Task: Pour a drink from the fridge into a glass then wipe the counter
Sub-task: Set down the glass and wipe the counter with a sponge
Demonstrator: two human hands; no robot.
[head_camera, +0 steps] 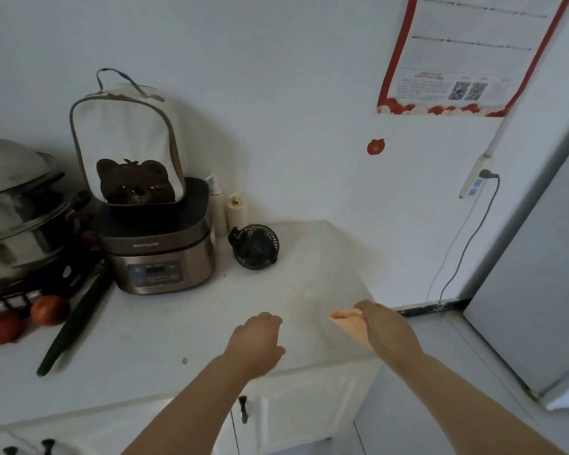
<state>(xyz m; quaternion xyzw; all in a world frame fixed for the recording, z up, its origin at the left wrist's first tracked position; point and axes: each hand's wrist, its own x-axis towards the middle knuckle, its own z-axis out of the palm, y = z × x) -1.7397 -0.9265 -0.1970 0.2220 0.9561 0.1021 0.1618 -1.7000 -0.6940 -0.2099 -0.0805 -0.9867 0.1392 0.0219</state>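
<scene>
L hand (pixel 257 339) hovers palm-down over the near edge of the white counter (pixel 165 349), approx mid-frame. Its fingers are loosely curled downward w/ tips hidden behind the knuckles, and nothing shows in its grip. R hand (pixel 373 323) is over the counter's near right corner, turned edge-on w/ palm facing left. Its fingers (pixel 344 315) are straight, close together, pointing left, and hold nothing. The hands are apart and not touching each other.

The fridge (pixel 536 257) stands at the far right edge of the scene, a pale grey panel, separated from the counter's right end by a strip of floor. Can't tell from this angle how its door sits.

On the counter's far left:
- big steel pot w/ lid (pixel 17 205)
- two tomatoes (pixel 50 309) in front of it
- a long dark-green veg (pixel 73 323) lying diagonally just right of them

A bronze rice cooker (pixel 158 254) sits right of the pot, w/ a white lunch bag (pixel 125 142) (bear print) upright on top. Two small pale bottles (pixel 236 208) stand by the wall behind the cooker's right side. A small black fan (pixel 256 247) sits just right of the cooker.

On the wall there's a red-bordered calendar poster (pixel 467 50), a red sticker (pixel 375 146) below it, and a power strip (pixel 475 178) w/ one plug in and a cable hanging down. A cupboard handle (pixel 243 409) shows under the counter.
</scene>
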